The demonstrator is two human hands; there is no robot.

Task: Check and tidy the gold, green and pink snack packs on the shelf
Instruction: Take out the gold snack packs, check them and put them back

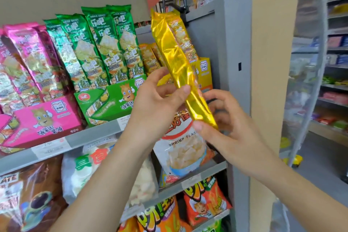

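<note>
Gold pack (178, 62) is off the shelf (90, 133), tilted before its box (204, 73); left hand (160, 103) and right hand (226, 126) pinch its lower end. Checking step; next, slide it back upright.

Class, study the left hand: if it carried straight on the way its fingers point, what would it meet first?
The left hand grips the gold pack, so that comes first; behind it, probably the yellow display box, depth unclear.
</note>
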